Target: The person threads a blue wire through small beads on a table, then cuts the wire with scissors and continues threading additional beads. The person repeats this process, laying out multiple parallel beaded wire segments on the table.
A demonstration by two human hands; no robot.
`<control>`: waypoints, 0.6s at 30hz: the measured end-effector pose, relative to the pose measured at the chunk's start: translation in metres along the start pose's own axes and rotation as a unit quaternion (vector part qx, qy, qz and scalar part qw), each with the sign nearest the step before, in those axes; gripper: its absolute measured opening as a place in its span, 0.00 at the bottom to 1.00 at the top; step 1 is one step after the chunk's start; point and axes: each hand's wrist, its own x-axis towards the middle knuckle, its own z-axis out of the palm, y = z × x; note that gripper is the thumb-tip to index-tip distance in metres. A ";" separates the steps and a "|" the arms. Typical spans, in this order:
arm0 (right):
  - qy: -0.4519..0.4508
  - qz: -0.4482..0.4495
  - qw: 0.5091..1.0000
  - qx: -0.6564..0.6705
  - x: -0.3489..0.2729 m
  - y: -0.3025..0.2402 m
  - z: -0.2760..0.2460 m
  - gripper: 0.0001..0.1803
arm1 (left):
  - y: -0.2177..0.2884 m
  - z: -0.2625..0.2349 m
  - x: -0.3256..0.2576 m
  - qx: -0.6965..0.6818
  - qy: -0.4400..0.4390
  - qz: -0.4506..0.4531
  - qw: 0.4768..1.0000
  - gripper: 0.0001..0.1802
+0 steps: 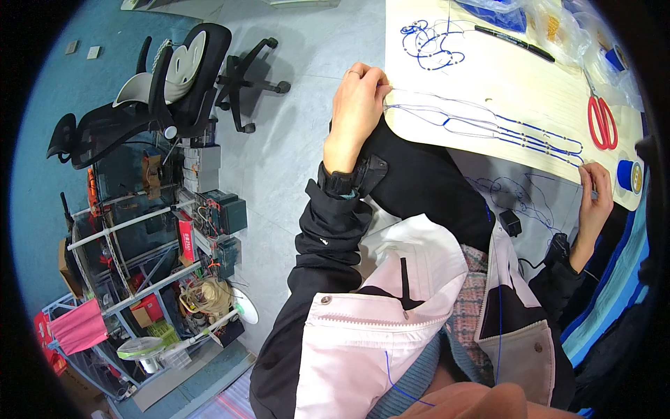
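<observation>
Several strands of thin blue cord strung with small beads stretch across the pale tabletop. At the table's left edge, the fingers of my left hand are pinched on the loose ends of these cords. My right hand is closed at the table's front right edge, with thumb and fingers on the looped end of the beaded cord. Between the hands the strands lie nearly straight and side by side. A tangled beaded blue cord rests farther back on the table.
Red-handled scissors and a blue thread spool are near my right hand. A black pen and clear plastic bags lie at the back. An office chair and a cluttered rack stand on the left.
</observation>
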 end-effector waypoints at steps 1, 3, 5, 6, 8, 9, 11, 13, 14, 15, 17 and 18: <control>0.001 -0.001 1.000 -0.006 0.000 0.001 0.000 0.08 | -0.001 0.000 -0.001 -0.004 0.001 -0.012 1.000 0.05; 0.005 -0.002 1.000 0.001 -0.001 0.002 0.001 0.08 | -0.003 -0.001 -0.003 -0.016 0.001 -0.041 0.999 0.05; 0.004 -0.004 1.000 0.006 -0.001 0.001 0.001 0.08 | -0.003 -0.003 -0.004 -0.047 0.039 -0.036 0.997 0.05; 0.002 -0.004 1.000 0.008 0.000 0.000 0.001 0.08 | -0.003 -0.004 -0.004 -0.064 0.058 -0.034 0.996 0.05; 0.002 -0.006 1.000 0.011 0.001 -0.004 0.000 0.08 | 0.002 -0.007 -0.007 -0.078 0.080 -0.058 0.992 0.06; 0.003 -0.007 1.000 0.013 0.002 -0.007 -0.001 0.08 | 0.007 -0.009 -0.010 -0.088 0.091 -0.066 0.990 0.06; 0.001 -0.012 1.000 0.011 0.004 -0.013 -0.003 0.08 | 0.018 -0.011 -0.014 -0.055 0.062 0.012 0.997 0.06; 0.002 -0.004 1.000 -0.002 0.005 -0.020 -0.004 0.06 | 0.035 -0.006 -0.021 -0.056 0.021 0.072 0.996 0.08; -0.002 0.002 1.000 -0.004 0.006 -0.022 -0.004 0.06 | 0.044 -0.002 -0.024 -0.046 0.010 0.110 0.993 0.10; 0.005 -0.002 1.000 0.016 0.007 -0.025 -0.004 0.05 | 0.053 0.003 -0.026 -0.054 -0.004 0.134 0.989 0.11; 0.007 -0.003 1.000 0.026 0.008 -0.029 -0.004 0.05 | 0.069 0.013 -0.029 -0.074 -0.035 0.156 0.984 0.15; 0.010 -0.003 0.999 0.037 0.009 -0.030 -0.003 0.05 | 0.075 0.017 -0.031 -0.068 -0.051 0.154 0.984 0.16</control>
